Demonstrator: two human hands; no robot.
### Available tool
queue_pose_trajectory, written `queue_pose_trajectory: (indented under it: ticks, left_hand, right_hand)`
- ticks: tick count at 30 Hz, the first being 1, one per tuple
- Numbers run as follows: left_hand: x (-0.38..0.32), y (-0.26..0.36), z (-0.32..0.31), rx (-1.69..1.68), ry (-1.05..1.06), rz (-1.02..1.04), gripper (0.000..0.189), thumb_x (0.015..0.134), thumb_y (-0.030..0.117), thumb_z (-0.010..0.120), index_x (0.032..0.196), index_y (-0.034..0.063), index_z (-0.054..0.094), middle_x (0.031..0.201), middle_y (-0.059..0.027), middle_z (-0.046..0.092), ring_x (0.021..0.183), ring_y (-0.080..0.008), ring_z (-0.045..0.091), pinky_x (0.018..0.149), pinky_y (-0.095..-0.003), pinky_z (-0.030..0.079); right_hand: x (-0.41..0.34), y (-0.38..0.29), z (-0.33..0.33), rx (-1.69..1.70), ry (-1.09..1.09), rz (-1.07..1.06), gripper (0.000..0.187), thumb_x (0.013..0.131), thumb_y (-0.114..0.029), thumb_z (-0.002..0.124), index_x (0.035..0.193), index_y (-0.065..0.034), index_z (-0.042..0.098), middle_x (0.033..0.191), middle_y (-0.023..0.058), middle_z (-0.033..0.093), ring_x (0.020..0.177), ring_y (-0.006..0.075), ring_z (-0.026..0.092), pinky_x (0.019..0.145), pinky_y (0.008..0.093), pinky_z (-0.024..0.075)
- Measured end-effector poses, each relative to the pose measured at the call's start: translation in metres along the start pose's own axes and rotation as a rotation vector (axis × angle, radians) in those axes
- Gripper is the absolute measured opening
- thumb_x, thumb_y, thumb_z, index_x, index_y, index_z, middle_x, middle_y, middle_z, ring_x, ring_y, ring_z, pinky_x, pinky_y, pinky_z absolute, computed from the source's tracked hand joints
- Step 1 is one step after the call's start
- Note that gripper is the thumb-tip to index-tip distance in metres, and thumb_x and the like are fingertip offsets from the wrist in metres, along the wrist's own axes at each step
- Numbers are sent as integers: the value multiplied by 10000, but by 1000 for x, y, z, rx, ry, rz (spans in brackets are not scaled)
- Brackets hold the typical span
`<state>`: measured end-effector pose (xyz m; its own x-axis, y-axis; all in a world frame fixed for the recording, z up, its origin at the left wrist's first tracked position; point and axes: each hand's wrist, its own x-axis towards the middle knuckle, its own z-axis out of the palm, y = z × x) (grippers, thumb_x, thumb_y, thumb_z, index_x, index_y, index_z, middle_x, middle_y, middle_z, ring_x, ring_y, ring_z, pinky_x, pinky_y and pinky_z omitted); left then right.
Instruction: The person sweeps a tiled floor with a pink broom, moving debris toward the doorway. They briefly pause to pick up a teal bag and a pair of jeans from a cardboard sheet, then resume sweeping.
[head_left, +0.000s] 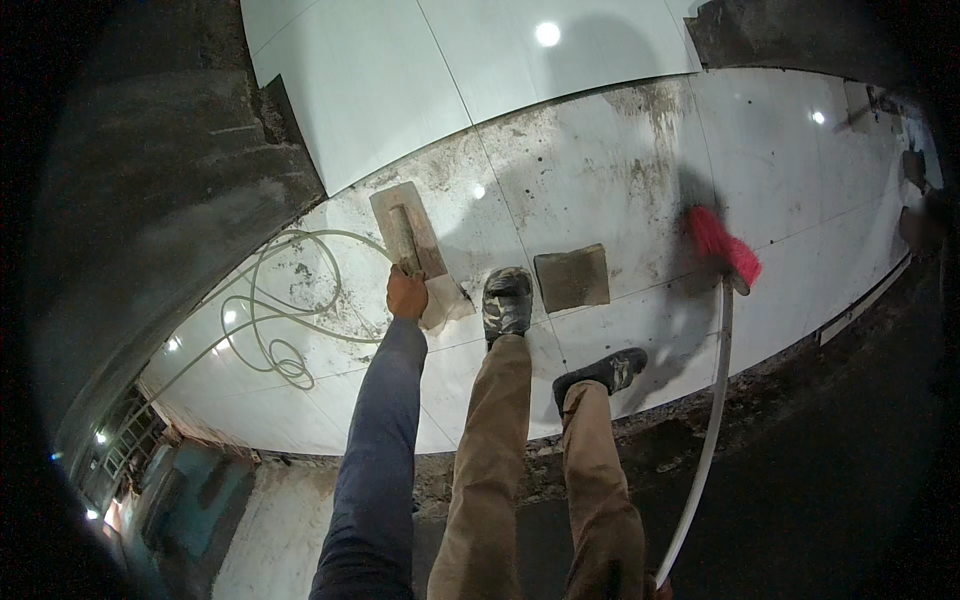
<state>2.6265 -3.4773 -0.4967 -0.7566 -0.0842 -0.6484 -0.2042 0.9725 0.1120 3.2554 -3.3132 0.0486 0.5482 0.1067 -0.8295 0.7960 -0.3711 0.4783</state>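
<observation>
My left hand (407, 294) reaches down to the floor and grips the near end of the handle of a flat rectangular plastering trowel (422, 244). The trowel's plate looks smeared with dried mortar, and its near end appears paler. At the bottom edge, only a sliver of my right hand (663, 589) shows, around the lower end of a long pale pole (709, 450). That pole carries a red, blurred broom or mop head (724, 247), which rests on or just over the tiles. A square grey-brown slab (573, 278) lies beside my camouflage shoe (508, 301).
Dirt-stained white tiles (600, 187) run under my feet. Thin pale hose (259, 322) lies in loops at left. Cleaner tiles (360, 90) lie beyond a dark edge. Dark rough ground (172, 195) borders them. Behind me is a broken edge (540, 472). A blurred dark shape (926, 221) stands far right.
</observation>
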Motion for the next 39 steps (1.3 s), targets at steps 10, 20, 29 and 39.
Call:
queue_pose_trajectory:
  ticks: [10, 20, 29, 39]
  left_hand:
    - [-189, -118, -110, 131, -124, 329, 672, 867, 385, 644, 1310, -81, 450, 1196, -308, 572, 1143, -439, 547, 980, -487, 453]
    - [-321, -225, -144, -184, -401, -92, 701, 799, 304, 710, 1332, -64, 443, 1265, -284, 564, 1174, -429, 559, 982, -474, 475]
    - [-325, -192, -163, -119, -274, 92, 593, 814, 283, 692, 1247, -63, 482, 1149, -273, 607, 1044, -436, 607, 884, -482, 506]
    - [-293, -118, -173, -178, -180, 41, 528, 858, 251, 648, 1260, -51, 485, 1205, -274, 600, 1090, -412, 603, 911, -491, 494]
  right_hand:
    - [-143, -15, -63, -200, 221, -79, 564, 991, -380, 528, 1453, -71, 435, 1361, 237, 535, 1153, 415, 552, 943, 464, 469]
    - [-119, -191, -41, -713, 386, -843, 291, 976, -289, 550, 1159, -63, 550, 843, 226, 651, 721, 436, 640, 572, 521, 489]
    - [-107, -159, -83, -606, 502, -858, 416, 991, -400, 544, 1054, 10, 582, 591, 147, 601, 448, 305, 586, 408, 431, 453]
    - [-162, -181, -73, -656, 548, -722, 366, 976, -380, 565, 907, -21, 551, 678, 233, 624, 622, 449, 627, 541, 543, 483]
